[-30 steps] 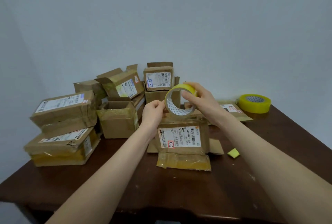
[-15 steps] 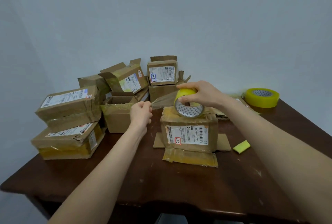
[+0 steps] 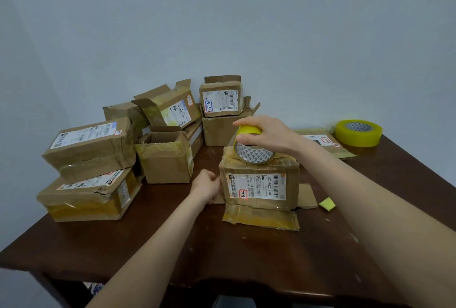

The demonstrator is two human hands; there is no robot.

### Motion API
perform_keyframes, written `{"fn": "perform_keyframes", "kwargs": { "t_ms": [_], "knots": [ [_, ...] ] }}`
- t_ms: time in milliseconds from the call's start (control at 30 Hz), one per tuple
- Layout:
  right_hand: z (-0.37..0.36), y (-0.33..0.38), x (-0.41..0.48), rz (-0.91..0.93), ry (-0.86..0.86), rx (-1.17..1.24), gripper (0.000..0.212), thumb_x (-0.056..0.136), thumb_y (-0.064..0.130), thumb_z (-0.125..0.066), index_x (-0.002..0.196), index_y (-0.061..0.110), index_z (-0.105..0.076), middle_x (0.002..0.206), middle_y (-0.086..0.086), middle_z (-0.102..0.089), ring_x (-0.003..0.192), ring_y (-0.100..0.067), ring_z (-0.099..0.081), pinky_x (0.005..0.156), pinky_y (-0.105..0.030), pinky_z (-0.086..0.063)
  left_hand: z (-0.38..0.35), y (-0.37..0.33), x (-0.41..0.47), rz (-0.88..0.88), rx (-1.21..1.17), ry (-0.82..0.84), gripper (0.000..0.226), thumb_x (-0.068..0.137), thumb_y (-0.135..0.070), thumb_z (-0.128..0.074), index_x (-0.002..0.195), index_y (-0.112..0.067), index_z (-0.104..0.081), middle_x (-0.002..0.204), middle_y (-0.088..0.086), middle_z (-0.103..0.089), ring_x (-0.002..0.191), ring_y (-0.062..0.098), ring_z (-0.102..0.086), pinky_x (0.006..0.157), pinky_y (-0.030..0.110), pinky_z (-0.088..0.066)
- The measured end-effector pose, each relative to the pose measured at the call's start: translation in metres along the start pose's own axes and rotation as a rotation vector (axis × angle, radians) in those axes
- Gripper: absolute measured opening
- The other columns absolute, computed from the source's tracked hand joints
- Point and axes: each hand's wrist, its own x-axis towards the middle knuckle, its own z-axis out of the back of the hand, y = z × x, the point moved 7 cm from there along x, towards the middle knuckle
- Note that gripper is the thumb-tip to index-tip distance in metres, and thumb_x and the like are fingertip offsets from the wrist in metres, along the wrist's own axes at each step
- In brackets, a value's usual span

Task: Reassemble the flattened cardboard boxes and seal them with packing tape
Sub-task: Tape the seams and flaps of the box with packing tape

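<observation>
Up top, the right hand [image 3: 270, 135] grips the roll [image 3: 255, 153] of yellowish tape, fingers curled over its rim and thumb on the near side. The roll stands on edge on top of the box [image 3: 259, 185], tilted a little toward the camera so its patterned core shows. Lower down, the left hand [image 3: 206, 188] sits against the box's left side near the bottom, fingers curled; whether they pinch anything I cannot tell. The box stands upright near the middle of the table [image 3: 222, 253], its label facing the camera, with its lower flaps splayed flat on the wood in front and to the right. Just right of it lies a small yellow scrap [image 3: 327, 203]. Farther right, a flat box [image 3: 323, 143] lies near the far edge, and a second roll [image 3: 357, 132] lies flat at the corner beside it. To the left, an open box [image 3: 165, 162] stands upright, and beyond it two long boxes [image 3: 91, 146] are stacked at the table's left edge. More boxes [image 3: 220, 101] are piled at the back, close to the wall [image 3: 222, 24], some with flaps standing open. The table is dark brown wood, glossy, with pale specks and scuffs on its right part. The wall is a plain pale blue-grey and fills the upper half of the view.
</observation>
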Motion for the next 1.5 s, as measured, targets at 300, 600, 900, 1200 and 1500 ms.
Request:
{"fn": "perform_keyframes", "kwargs": {
  "t_ms": [300, 600, 900, 1200, 1500],
  "knots": [
    [0.007, -0.023, -0.009, -0.156, -0.065, 0.326, 0.063, 0.079, 0.030, -0.077, 0.134, 0.025, -0.047, 0.119, 0.005, -0.054, 0.108, -0.012, -0.053, 0.082, -0.021, -0.042, -0.006, -0.082, -0.044, -0.683, 0.365, 0.033, 0.084, 0.089, -0.056, -0.048, 0.153, -0.022, -0.005, 0.148, 0.003, -0.041, 0.128, 0.023, -0.047, 0.099, 0.039, -0.044],
    [0.046, -0.035, -0.030, -0.185, -0.237, 0.324, 0.038, 0.070, 0.036, -0.083, 0.104, 0.024, -0.071, 0.092, 0.011, -0.064, 0.084, -0.001, -0.056, 0.069, -0.014, -0.042, -0.011, -0.088, -0.045, -0.809, 0.639, 0.048, 0.060, 0.098, -0.045, -0.037, 0.149, -0.016, -0.026, 0.155, 0.007, -0.027, 0.144, 0.019, -0.020, 0.116, 0.037, -0.023],
    [0.072, -0.053, -0.032, -0.229, -0.087, -0.042, 0.043, 0.067, 0.041, -0.080, 0.108, 0.030, -0.072, 0.117, 0.008, -0.065, 0.109, -0.008, -0.053, 0.087, -0.022, -0.040, -0.015, -0.093, -0.050, -0.775, 0.780, 0.036, 0.065, 0.099, -0.049, -0.031, 0.152, -0.016, -0.014, 0.160, 0.002, -0.013, 0.147, 0.015, -0.011, 0.119, 0.036, -0.015],
    [0.072, -0.066, -0.049, -0.202, -0.173, 0.010, 0.043, 0.084, 0.048, -0.066, 0.122, 0.031, -0.059, 0.125, 0.008, -0.058, 0.112, -0.013, -0.051, 0.088, -0.027, -0.037, -0.042, -0.119, -0.067, -0.733, 0.967, -0.040, 0.074, 0.097, -0.056, -0.025, 0.151, -0.006, -0.017, 0.159, 0.014, -0.010, 0.147, 0.024, -0.010, 0.119, 0.039, -0.010],
    [0.055, -0.068, -0.051, -0.305, -0.157, 0.435, 0.054, 0.082, 0.038, -0.073, 0.129, 0.019, -0.054, 0.106, 0.000, -0.061, 0.086, -0.014, -0.058, 0.080, -0.027, -0.048, -0.063, -0.128, -0.063, -0.893, 0.926, -0.006, 0.057, 0.100, -0.043, -0.035, 0.147, -0.012, -0.029, 0.157, 0.005, -0.021, 0.145, 0.018, -0.015, 0.115, 0.033, -0.019]
  ]
}}
